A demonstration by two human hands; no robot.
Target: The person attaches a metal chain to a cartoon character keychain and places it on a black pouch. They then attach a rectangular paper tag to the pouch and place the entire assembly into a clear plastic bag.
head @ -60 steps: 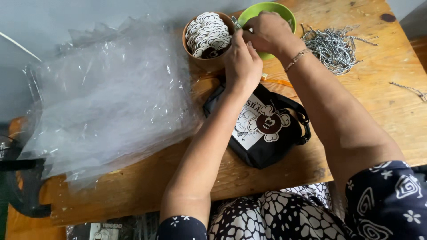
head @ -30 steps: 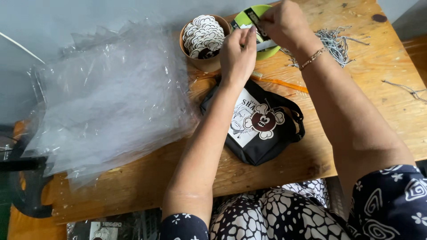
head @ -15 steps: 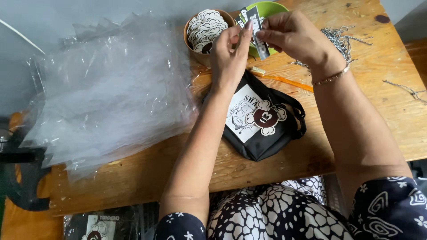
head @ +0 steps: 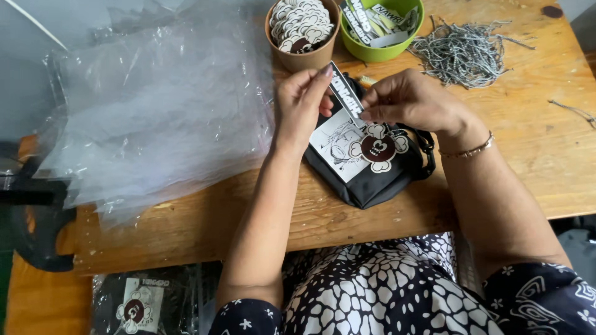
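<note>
Head view, from left to right: a loose heap of clear plastic bags (head: 155, 99) covers the left part of the wooden surface (head: 205, 223). Below the surface's edge, another bagged black pouch (head: 139, 304) lies low in the frame. Next comes a brown cup (head: 304, 34) full of round white-and-brown tags, and just right of it a green bowl (head: 385, 28) with narrow printed labels. The left hand (head: 298, 105) has its grip pinching one end of a narrow black-and-white label (head: 345, 93); the right hand (head: 410, 102) pinches the same label's lower end between thumb and forefinger. The label is held just above a black pouch (head: 372, 161) that lies on the surface near its front edge, with a white card and a flower-shaped tag on top. Farther right, a pile of grey strings (head: 465, 53) lies on the wood.
</note>
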